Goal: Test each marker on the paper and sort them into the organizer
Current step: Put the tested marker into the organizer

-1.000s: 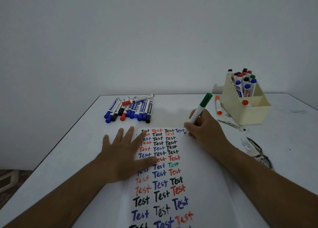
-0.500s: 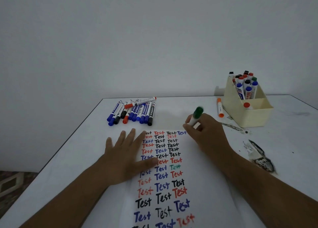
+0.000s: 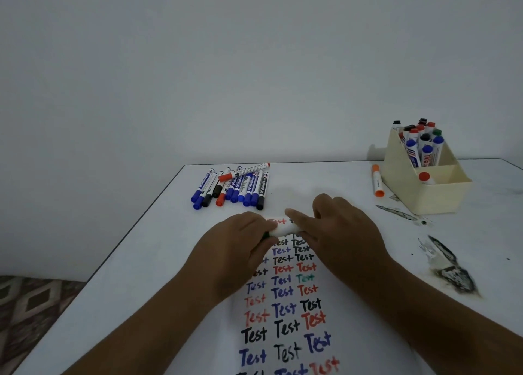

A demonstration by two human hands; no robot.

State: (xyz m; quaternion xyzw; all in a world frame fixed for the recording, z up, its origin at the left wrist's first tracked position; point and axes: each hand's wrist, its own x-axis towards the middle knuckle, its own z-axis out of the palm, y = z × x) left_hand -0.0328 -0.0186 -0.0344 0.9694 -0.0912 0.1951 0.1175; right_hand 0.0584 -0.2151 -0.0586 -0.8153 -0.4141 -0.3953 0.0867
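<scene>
Between both hands, white marker mostly hidden, blurred

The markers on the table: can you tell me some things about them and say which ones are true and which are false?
1. Both hands hold one white marker between them. True: the left hand and right hand each grip an end.
2. The organizer is empty. False: many markers stand in it.
3. An orange-capped marker lies on the table beside the organizer. True.
4. The paper is blank. False: it has rows of the word "Test" in several colours.
5. A pile of markers lies at the far side of the table. True.
</scene>
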